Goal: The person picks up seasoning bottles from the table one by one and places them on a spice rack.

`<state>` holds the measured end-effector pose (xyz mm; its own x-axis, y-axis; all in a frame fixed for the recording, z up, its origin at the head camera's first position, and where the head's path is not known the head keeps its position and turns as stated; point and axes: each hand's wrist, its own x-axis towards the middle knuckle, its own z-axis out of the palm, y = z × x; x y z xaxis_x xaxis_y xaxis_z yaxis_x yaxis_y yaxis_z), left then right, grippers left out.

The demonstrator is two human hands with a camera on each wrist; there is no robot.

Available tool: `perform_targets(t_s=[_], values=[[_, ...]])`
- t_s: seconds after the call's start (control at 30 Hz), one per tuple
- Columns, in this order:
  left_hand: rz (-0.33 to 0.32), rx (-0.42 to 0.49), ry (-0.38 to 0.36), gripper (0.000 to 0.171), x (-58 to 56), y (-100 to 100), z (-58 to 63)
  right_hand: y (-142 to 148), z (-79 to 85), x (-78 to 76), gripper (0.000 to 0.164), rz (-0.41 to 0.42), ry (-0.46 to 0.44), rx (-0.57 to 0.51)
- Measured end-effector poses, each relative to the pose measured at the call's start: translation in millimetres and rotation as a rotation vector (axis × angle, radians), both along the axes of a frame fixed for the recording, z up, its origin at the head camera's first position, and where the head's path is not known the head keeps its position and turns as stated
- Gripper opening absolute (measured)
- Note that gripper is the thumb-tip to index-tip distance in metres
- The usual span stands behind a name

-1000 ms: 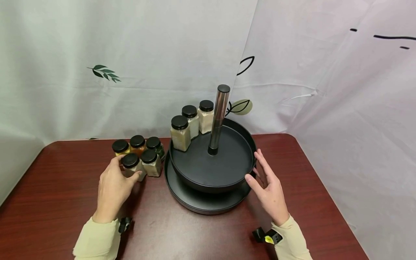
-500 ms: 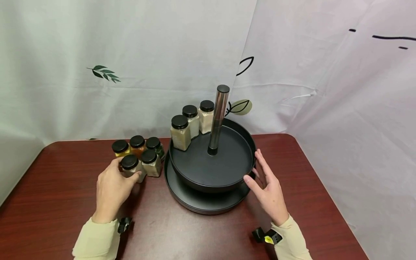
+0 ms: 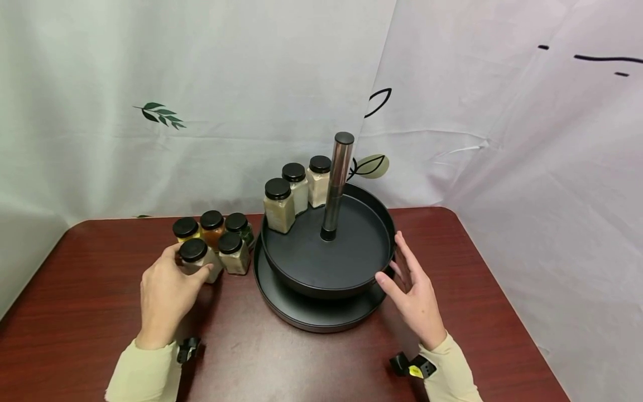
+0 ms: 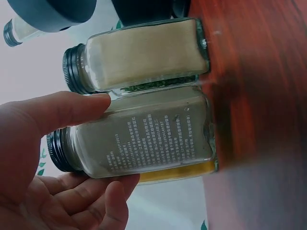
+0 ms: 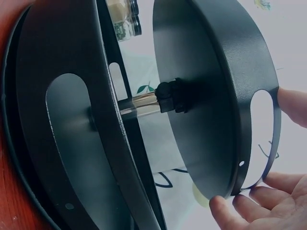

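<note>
My left hand (image 3: 168, 293) grips a square glass spice jar (image 4: 148, 136) of greyish powder, with the thumb on one side and fingers on the other. Small white print covers the jar's side, and its lid is black. Right beside it stands a jar of beige powder (image 3: 234, 261). My right hand (image 3: 414, 298) rests its fairly straight fingers and thumb against the outer rim of the upper tray (image 5: 225, 57) of a black two-tier spice rack. Below lies the wider lower tray (image 3: 321, 322). A metal post (image 3: 339, 178) rises from the upper tray's middle.
Three filled jars (image 3: 278, 206) stand along the upper tray's left side. Behind the held jar are a yellow jar (image 3: 186, 228), an orange jar (image 3: 212, 226) and a jar of green herbs (image 3: 239, 226). White cloth (image 3: 226, 72) hangs behind the table (image 3: 90, 268).
My left hand has drawn the greyish spice jar slightly left and towards me, widening the gap to the beige jar. My right hand stays at the tray rim, almost still.
</note>
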<state>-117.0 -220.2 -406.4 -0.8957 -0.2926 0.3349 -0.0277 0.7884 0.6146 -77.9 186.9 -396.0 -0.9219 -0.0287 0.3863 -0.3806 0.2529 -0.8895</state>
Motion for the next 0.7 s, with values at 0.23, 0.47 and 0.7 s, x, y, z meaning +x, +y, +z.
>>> perform_targets(t_s=[0.23, 0.47, 0.7], values=[[0.010, 0.010, 0.022, 0.058, 3.3, 0.2, 7.8, -0.1, 0.4, 0.0, 0.078, -0.004, -0.014, 0.002], [0.033, 0.003, 0.076, 0.059, 6.2, 0.2, 15.7, 0.1, 0.6, 0.1, 0.078, -0.005, -0.019, 0.007], [0.039, 0.009, 0.132, 0.057, 10.8, 3.0, 26.4, 0.3, 0.2, 0.2, 0.078, -0.007, -0.019, 0.009]])
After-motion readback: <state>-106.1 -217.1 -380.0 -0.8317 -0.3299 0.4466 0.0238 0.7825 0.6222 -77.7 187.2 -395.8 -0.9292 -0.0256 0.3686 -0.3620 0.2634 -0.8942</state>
